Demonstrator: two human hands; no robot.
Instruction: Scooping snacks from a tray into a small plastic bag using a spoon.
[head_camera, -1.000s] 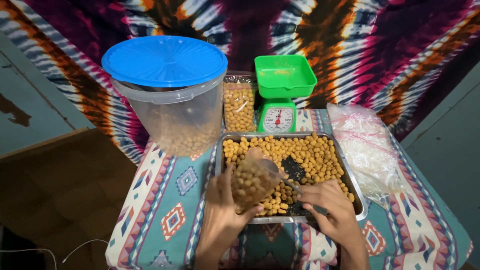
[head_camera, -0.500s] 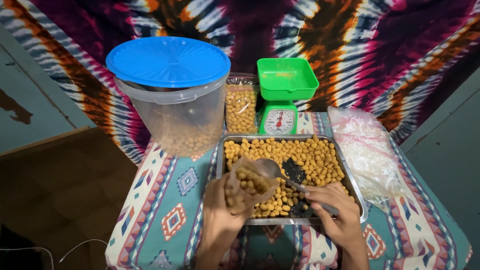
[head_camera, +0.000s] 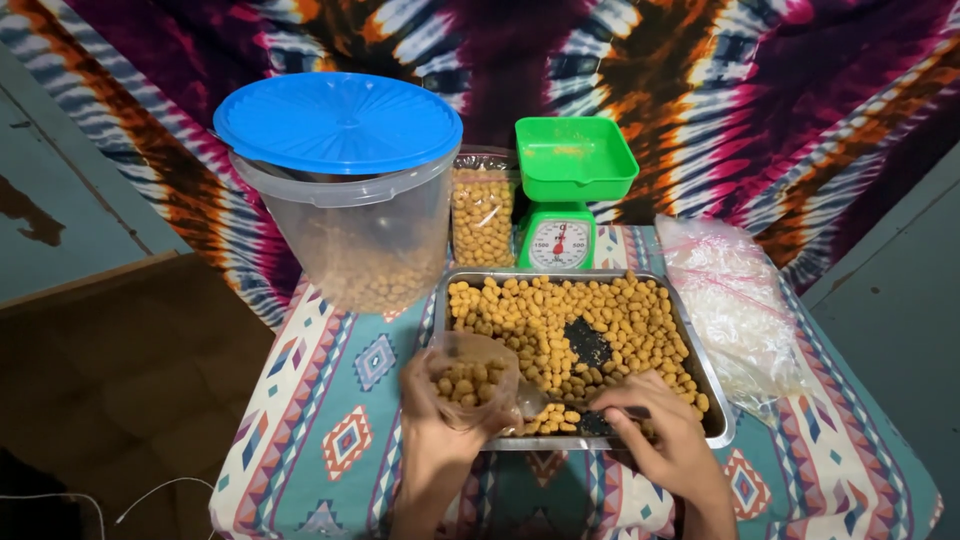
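- Vs 0.5 s ago: bag (head_camera: 470, 380) sits lower in frame, mouth now faces the camera; spoon (head_camera: 532, 400) has dropped from over the tray centre to the tray's near edge, bowl beside the bag.
- Left hand (head_camera: 437, 425), lower centre: fingers wrapped around the clear bag, partly filled with yellow snack balls.
- Right hand (head_camera: 665, 435), lower right of centre: fingers closed on the spoon handle.
- Tray (head_camera: 712, 395), centre: metal, rectangular, full of the same balls, one dark bare patch.
- Tub (head_camera: 340, 200), upper left: clear, round, blue lid.
- Sealed snack pack (head_camera: 480, 210), upper centre, upright between tub and green scale (head_camera: 565, 190).
- Stack of clear bags (head_camera: 735, 300), right.
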